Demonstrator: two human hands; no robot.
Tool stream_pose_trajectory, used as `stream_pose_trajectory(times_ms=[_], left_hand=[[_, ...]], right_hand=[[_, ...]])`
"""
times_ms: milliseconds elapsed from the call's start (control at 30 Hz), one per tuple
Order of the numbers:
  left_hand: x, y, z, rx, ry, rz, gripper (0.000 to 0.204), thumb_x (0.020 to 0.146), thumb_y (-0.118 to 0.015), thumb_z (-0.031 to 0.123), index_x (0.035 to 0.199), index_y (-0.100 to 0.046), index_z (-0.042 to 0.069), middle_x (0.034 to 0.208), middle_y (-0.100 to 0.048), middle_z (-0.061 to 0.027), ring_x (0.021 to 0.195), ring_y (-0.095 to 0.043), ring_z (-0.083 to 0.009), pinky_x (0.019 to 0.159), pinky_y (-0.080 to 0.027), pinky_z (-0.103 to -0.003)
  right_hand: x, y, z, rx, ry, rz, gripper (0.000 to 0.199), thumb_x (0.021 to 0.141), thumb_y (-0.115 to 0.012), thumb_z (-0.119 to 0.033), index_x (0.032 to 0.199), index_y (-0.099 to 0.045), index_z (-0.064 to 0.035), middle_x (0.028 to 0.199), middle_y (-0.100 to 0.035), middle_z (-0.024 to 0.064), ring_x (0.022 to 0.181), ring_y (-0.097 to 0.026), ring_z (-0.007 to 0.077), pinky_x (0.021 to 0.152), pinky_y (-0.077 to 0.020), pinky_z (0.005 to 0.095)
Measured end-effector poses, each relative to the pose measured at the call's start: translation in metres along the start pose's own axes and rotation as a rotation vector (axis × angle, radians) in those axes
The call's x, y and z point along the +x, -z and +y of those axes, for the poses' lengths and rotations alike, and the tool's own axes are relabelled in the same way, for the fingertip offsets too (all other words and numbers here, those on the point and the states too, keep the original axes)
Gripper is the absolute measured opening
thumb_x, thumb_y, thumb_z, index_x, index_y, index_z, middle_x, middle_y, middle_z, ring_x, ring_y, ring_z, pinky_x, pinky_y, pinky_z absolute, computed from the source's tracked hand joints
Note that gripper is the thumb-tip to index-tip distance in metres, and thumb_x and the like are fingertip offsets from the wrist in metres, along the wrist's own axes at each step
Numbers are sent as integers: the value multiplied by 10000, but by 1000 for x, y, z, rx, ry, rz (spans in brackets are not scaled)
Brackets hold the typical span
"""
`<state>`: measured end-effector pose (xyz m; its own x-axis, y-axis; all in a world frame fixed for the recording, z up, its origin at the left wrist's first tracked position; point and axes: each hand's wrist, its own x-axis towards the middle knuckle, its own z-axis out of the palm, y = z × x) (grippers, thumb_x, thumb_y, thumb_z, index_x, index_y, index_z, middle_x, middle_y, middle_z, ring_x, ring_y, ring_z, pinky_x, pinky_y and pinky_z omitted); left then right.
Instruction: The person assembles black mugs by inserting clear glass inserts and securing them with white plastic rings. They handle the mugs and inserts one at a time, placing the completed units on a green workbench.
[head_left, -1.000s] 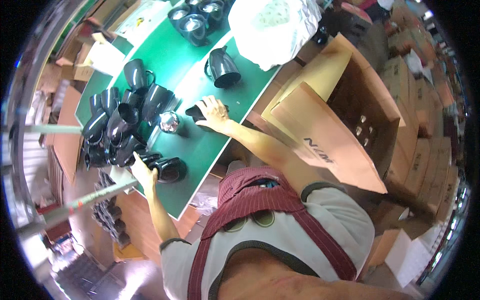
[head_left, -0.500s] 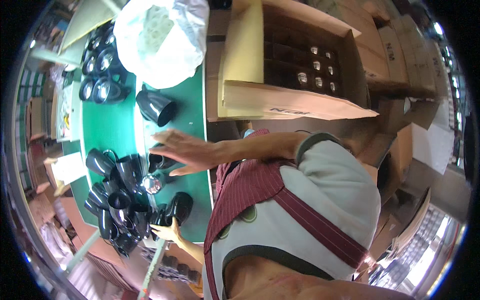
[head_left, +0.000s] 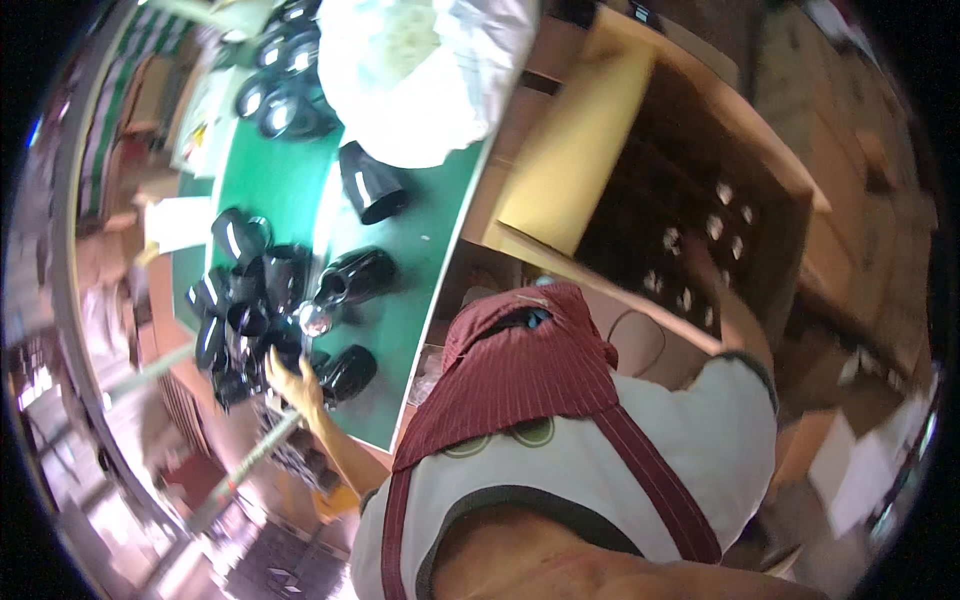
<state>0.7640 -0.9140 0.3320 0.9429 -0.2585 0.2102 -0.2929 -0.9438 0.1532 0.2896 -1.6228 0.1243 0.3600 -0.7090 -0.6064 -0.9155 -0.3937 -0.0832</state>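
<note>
My left hand [head_left: 296, 388] is at the near edge of a cluster of glossy black mugs [head_left: 285, 275], its fingers apart and nothing seen in them. One black mug [head_left: 348, 373] lies on its side just right of that hand. A shiny silver round piece [head_left: 315, 318] rests among the mugs. Farther right, my right hand [head_left: 703, 262] reaches down into an open cardboard box [head_left: 570, 185], among several small silver shiny tops. Shadow and blur hide its fingers. Two more black mugs, one lying [head_left: 358, 277] and one farther back [head_left: 372, 183], are on the green table [head_left: 430, 270].
A white plastic bag [head_left: 400, 130] with pale round pieces sits at the table's far end. More black mugs [head_left: 290, 95] stand to its left. Stacked cartons [head_left: 810, 130] line the right side. A maroon striped apron [head_left: 510, 370] covers my front.
My right hand has moved from above the table, beside a black mug, rightward into the box. My left hand has shifted slightly over the mugs. The whole view has tilted.
</note>
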Motion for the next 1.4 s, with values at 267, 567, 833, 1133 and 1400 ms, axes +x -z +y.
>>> stream_pose_trajectory(times_ms=[267, 567, 833, 1133, 1400], left_hand=[[122, -47, 262, -577, -370, -141, 403, 855, -642, 23, 1256, -640, 64, 1207, -640, -164, 1161, -600, -338, 1029, -446, -414], [325, -222, 456, -354, -594, -121, 343, 889, -615, 157, 1227, -658, 116, 1165, -644, -182, 1101, -624, -343, 935, -524, -459], [328, -227, 451, -268, -787, 0, 104, 828, -688, 79, 927, -707, 53, 1090, -668, -138, 1032, -651, -303, 839, -564, -418], [169, -14, 381, -1486, -567, -450, 174, 877, -662, -63, 1019, -576, -13, 1298, -633, -213, 1177, -640, -258, 985, -540, -360], [114, 1, 323, -1690, -591, -323, 290, 938, -581, -54, 1195, -458, 2, 1482, -472, -257, 1329, -526, -281, 1080, -420, -360]], right_hand=[[5, -58, 7, -255, 87, 270, 799, 791, -763, -390, 1352, -378, 29, 1331, -539, 256, 1240, -522, 431, 1039, -427, 555], [-138, 138, -88, -13, 26, 445, 932, 762, -836, -449, 1440, -376, -6, 1290, -584, 230, 1144, -608, 373, 946, -519, 475], [-218, 169, -208, 1391, 214, 601, 778, 861, -795, -360, 1470, -433, -39, 1391, -544, 118, 1281, -512, 241, 1103, -399, 405], [-187, 168, -355, 1470, 531, -34, 689, 923, -731, -324, 1462, -422, -27, 1285, -594, 101, 1146, -578, 178, 988, -473, 320], [-204, 148, -379, 1715, 620, -249, 686, 902, -749, -281, 1448, -419, -29, 1287, -595, 102, 1187, -588, 189, 1004, -505, 328]])
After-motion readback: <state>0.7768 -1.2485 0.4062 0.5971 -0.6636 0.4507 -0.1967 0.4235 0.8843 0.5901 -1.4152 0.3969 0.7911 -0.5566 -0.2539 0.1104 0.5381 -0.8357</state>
